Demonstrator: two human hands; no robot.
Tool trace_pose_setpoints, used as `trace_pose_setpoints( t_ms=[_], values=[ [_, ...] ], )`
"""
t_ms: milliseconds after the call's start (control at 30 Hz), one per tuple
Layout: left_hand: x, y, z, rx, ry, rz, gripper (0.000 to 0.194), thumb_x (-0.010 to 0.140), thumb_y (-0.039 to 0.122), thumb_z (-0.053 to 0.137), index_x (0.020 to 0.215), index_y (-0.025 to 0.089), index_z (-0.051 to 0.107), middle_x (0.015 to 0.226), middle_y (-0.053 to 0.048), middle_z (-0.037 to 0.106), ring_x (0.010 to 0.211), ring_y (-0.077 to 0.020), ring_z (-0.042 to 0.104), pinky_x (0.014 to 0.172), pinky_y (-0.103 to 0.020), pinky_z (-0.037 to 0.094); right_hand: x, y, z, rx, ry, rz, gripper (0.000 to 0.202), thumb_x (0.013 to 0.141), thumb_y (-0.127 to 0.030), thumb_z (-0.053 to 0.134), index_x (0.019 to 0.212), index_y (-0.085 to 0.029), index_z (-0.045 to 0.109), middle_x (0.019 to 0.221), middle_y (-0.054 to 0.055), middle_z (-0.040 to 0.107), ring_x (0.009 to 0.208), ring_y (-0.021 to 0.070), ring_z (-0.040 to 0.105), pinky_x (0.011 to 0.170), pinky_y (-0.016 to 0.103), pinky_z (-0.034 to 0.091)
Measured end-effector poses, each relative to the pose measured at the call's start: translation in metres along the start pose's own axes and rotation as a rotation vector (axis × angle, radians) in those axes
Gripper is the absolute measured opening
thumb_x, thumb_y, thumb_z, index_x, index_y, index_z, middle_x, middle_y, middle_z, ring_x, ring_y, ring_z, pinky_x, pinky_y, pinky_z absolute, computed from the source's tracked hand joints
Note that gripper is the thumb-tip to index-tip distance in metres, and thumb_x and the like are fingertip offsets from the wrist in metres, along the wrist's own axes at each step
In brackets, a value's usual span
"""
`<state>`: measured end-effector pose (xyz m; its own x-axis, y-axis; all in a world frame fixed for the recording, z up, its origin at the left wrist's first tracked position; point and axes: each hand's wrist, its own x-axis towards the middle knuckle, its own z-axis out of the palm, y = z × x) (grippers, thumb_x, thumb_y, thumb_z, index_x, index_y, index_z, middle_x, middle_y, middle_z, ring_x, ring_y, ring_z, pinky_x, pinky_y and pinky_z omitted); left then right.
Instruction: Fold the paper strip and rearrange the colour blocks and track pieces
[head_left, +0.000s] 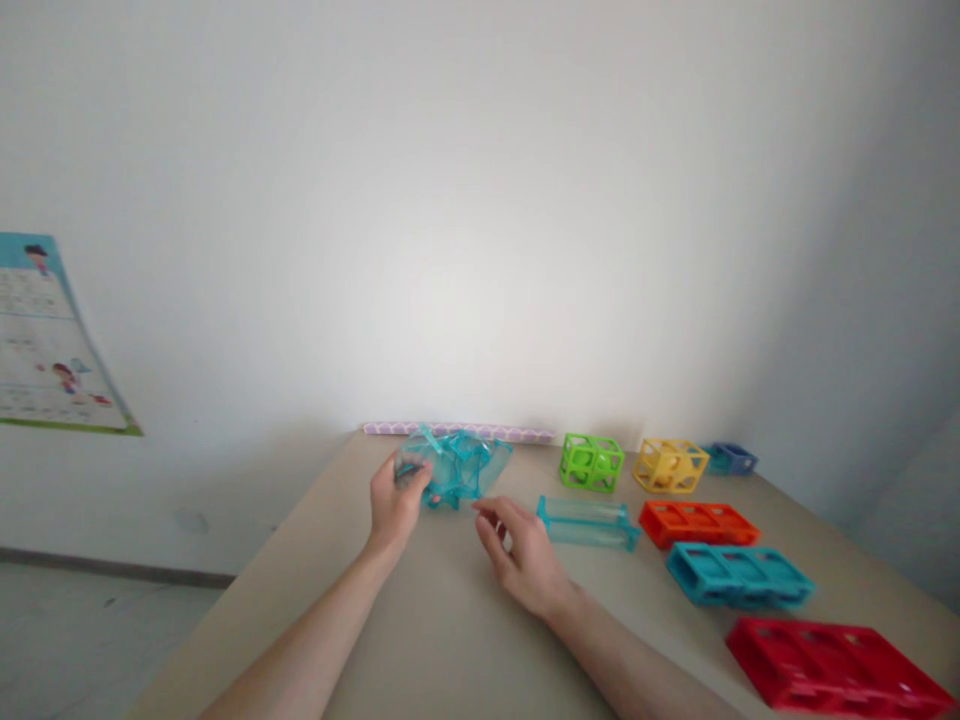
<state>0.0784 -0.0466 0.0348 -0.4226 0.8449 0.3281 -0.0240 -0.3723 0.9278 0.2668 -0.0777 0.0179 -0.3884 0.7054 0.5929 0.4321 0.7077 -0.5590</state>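
Note:
My left hand (395, 503) is closed around the left side of a translucent blue plastic toy piece (460, 466), holding it above the table. The piece has clear curved parts and a blue frame; its exact kind I cannot make out. Just below and to the right of it is my right hand (525, 555), fingers loosely curled and thumb apart, with nothing visible between them. Right beside that hand lies a long clear tube-like block with blue ends (589, 523), flat on the table.
Along the right stand a green cube-frame block (592, 463), a yellow one (671, 466), a dark blue block (733, 459), and orange (699, 524), teal (739, 576) and red (836, 664) three-section blocks. A purple patterned strip (465, 432) lies against the wall on the beige table (442, 640).

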Motion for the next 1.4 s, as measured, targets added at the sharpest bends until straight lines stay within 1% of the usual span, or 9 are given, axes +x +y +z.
trace_pose_setpoints(
  t_ms=[200, 300, 467, 600, 700, 833, 1000, 1233, 1400],
  values=[
    [-0.026, 0.005, 0.008, -0.070, -0.540, -0.024, 0.016, 0.069, 0.027, 0.072, 0.074, 0.014, 0.066, 0.066, -0.003, 0.064, 0.057, -0.0144, 0.058, 0.052, -0.024, 0.050, -0.005, -0.005, 0.009, 0.519, 0.120, 0.420, 0.048, 0.091, -0.050, 0.048, 0.126, -0.017, 0.052, 0.073, 0.000, 0.059, 0.060, 0.0142, 0.054, 0.051, 0.024, 0.042],
    [-0.031, 0.006, 0.010, -0.077, -0.627, -0.050, 0.016, 0.069, 0.025, 0.074, 0.076, 0.013, 0.068, 0.070, -0.006, 0.068, 0.062, -0.0152, 0.061, 0.060, -0.024, 0.050, -0.004, 0.001, 0.014, 0.709, 0.133, 0.492, 0.052, 0.079, -0.043, 0.064, 0.122, -0.015, 0.055, 0.071, -0.001, 0.058, 0.057, 0.0128, 0.051, 0.050, 0.023, 0.039],
    [-0.027, 0.006, 0.011, -0.214, -0.551, -0.137, 0.028, 0.073, 0.034, 0.073, 0.091, 0.015, 0.064, 0.066, -0.005, 0.068, 0.057, -0.0186, 0.064, 0.051, -0.027, 0.051, -0.003, 0.013, 0.017, 0.748, 0.240, 0.527, 0.048, 0.069, -0.028, 0.065, 0.114, -0.013, 0.059, 0.064, -0.003, 0.058, 0.054, 0.0118, 0.050, 0.050, 0.023, 0.037],
    [-0.019, 0.004, 0.014, -0.297, -0.350, -0.182, 0.035, 0.073, 0.044, 0.072, 0.089, 0.015, 0.063, 0.085, -0.008, 0.070, 0.055, -0.0179, 0.065, 0.042, -0.027, 0.050, -0.003, 0.013, 0.015, 0.741, 0.318, 0.507, 0.046, 0.072, -0.030, 0.063, 0.114, -0.014, 0.055, 0.071, 0.001, 0.064, 0.059, 0.0139, 0.056, 0.053, 0.025, 0.042],
    [-0.015, 0.002, 0.016, -0.315, -0.313, -0.256, 0.041, 0.073, 0.053, 0.069, 0.086, 0.015, 0.062, 0.077, -0.005, 0.069, 0.048, -0.0165, 0.063, 0.039, -0.025, 0.047, -0.003, 0.010, 0.013, 0.741, 0.339, 0.470, 0.042, 0.075, -0.033, 0.064, 0.112, -0.016, 0.054, 0.071, 0.001, 0.064, 0.056, 0.0134, 0.055, 0.049, 0.024, 0.041],
    [-0.015, 0.001, 0.016, -0.343, -0.336, -0.319, 0.041, 0.073, 0.055, 0.067, 0.088, 0.017, 0.060, 0.070, -0.001, 0.066, 0.048, -0.0171, 0.064, 0.040, -0.025, 0.047, -0.003, 0.008, 0.012, 0.735, 0.359, 0.441, 0.041, 0.078, -0.038, 0.065, 0.111, -0.018, 0.052, 0.072, 0.001, 0.063, 0.057, 0.0140, 0.056, 0.049, 0.024, 0.043],
    [-0.016, 0.005, 0.015, -0.409, -0.383, -0.381, 0.036, 0.073, 0.044, 0.072, 0.095, 0.018, 0.061, 0.077, -0.003, 0.069, 0.056, -0.0192, 0.067, 0.048, -0.029, 0.051, -0.002, 0.008, 0.012, 0.700, 0.390, 0.399, 0.041, 0.078, -0.045, 0.066, 0.107, -0.019, 0.054, 0.071, 0.001, 0.064, 0.059, 0.0148, 0.058, 0.052, 0.026, 0.047],
    [-0.017, 0.008, 0.013, -0.544, -0.456, -0.479, 0.021, 0.073, 0.029, 0.074, 0.080, 0.017, 0.059, 0.073, -0.001, 0.066, 0.062, -0.0145, 0.064, 0.061, -0.028, 0.052, 0.000, 0.008, 0.012, 0.660, 0.481, 0.390, 0.035, 0.081, -0.046, 0.063, 0.102, -0.021, 0.050, 0.069, -0.001, 0.062, 0.057, 0.0144, 0.058, 0.052, 0.026, 0.047],
    [-0.019, 0.007, 0.013, -0.599, -0.546, -0.560, 0.021, 0.080, 0.032, 0.067, 0.071, 0.016, 0.056, 0.067, 0.001, 0.059, 0.053, -0.0098, 0.054, 0.061, -0.029, 0.053, 0.000, 0.008, 0.012, 0.673, 0.482, 0.391, 0.033, 0.082, -0.043, 0.062, 0.103, -0.021, 0.049, 0.066, -0.003, 0.060, 0.056, 0.0131, 0.055, 0.052, 0.025, 0.046]
  ],
)
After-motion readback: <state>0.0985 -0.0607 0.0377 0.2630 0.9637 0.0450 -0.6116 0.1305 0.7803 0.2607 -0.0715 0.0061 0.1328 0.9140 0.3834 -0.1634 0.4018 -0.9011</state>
